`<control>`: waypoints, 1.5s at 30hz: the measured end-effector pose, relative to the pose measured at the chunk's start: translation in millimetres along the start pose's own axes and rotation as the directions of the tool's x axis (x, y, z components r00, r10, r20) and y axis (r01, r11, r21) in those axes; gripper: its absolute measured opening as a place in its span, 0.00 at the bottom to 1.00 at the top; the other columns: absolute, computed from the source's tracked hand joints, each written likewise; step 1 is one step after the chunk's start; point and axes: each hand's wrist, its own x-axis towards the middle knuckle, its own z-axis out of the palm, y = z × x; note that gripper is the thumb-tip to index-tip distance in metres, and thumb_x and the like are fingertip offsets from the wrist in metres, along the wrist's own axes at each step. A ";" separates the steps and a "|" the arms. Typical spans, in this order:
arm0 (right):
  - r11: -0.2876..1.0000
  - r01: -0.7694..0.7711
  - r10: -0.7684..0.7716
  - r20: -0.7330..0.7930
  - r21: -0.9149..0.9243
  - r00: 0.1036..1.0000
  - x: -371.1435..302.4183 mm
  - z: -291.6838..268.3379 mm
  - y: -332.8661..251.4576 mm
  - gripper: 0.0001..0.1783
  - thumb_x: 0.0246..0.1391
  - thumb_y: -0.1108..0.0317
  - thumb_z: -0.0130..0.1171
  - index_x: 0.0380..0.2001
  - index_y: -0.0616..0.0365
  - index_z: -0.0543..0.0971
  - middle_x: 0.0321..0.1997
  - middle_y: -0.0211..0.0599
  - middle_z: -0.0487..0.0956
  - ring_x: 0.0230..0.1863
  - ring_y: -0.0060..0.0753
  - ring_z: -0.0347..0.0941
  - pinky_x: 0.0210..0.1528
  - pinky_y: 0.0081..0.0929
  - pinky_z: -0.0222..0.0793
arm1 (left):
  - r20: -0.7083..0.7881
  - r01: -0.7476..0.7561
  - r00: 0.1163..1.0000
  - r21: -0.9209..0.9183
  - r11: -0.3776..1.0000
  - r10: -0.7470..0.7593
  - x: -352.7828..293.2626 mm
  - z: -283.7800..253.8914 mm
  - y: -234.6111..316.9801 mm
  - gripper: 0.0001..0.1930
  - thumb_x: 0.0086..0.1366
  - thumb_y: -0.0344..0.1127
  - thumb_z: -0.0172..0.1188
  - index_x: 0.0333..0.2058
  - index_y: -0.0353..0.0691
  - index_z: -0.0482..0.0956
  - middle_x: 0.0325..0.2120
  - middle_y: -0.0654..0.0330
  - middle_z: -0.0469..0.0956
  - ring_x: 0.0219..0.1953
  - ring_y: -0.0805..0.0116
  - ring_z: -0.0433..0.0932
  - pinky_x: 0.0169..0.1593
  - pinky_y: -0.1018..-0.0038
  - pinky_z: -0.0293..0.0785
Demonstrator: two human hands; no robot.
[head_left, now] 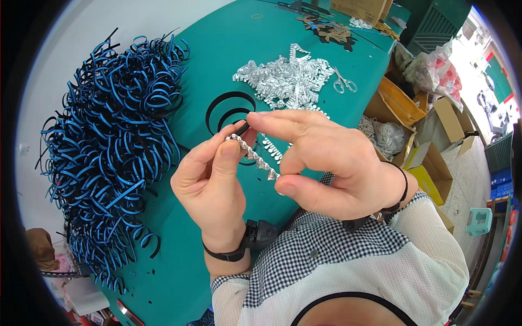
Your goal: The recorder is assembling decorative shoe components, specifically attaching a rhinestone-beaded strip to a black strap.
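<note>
Between thumb and fingers, my left hand (209,182) pinches a black strip (242,129) together with one end of a silver scalloped trim (253,155). My right hand (340,163) comes in from the other side. Its index fingertip rests on the black strip, while its thumb is against the lower end of the trim; its other fingers are partly hidden. Black strip coils (230,96) curl up just beyond my hands. More silver trim lies on the table behind my fingers, heaped into a loose pile (285,79).
A large heap of blue-and-black curled strips (117,136) covers the left of the green table (217,32). Small scissors (343,81) lie right of the silver pile. Black and tan cut pieces (329,30) sit at the far edge. Open cardboard boxes (435,171) stand on the floor at right.
</note>
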 end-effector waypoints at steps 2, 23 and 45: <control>1.000 0.001 -0.002 0.021 0.006 1.000 1.1 -1.0 -2.3 0.03 0.42 0.74 0.59 0.22 0.60 0.74 0.54 0.60 0.67 0.54 0.53 0.65 0.53 0.39 0.59 | 0.017 0.019 1.000 -0.030 0.999 -0.019 -0.1 -1.2 1.2 0.07 0.58 0.22 0.55 0.35 0.27 0.76 0.34 0.46 0.77 0.37 0.62 0.78 0.46 0.58 0.75; 0.997 -0.061 0.055 -0.153 -0.038 0.987 6.2 -3.2 11.0 0.06 0.39 0.71 0.62 0.22 0.58 0.75 0.29 0.36 0.74 0.32 0.33 0.70 0.33 0.26 0.65 | -0.073 0.069 0.994 -0.084 0.994 -0.075 -2.4 -2.0 17.7 0.08 0.62 0.28 0.50 0.36 0.29 0.73 0.30 0.48 0.77 0.32 0.64 0.79 0.38 0.68 0.80; 0.980 -0.129 0.142 -0.077 0.149 0.987 8.4 -18.9 21.2 0.05 0.43 0.72 0.63 0.24 0.60 0.78 0.24 0.30 0.76 0.26 0.23 0.69 0.30 0.20 0.63 | -0.021 0.174 0.983 -0.180 0.968 -0.181 -0.4 -3.7 23.8 0.09 0.63 0.30 0.50 0.34 0.28 0.71 0.27 0.50 0.76 0.30 0.61 0.79 0.35 0.69 0.80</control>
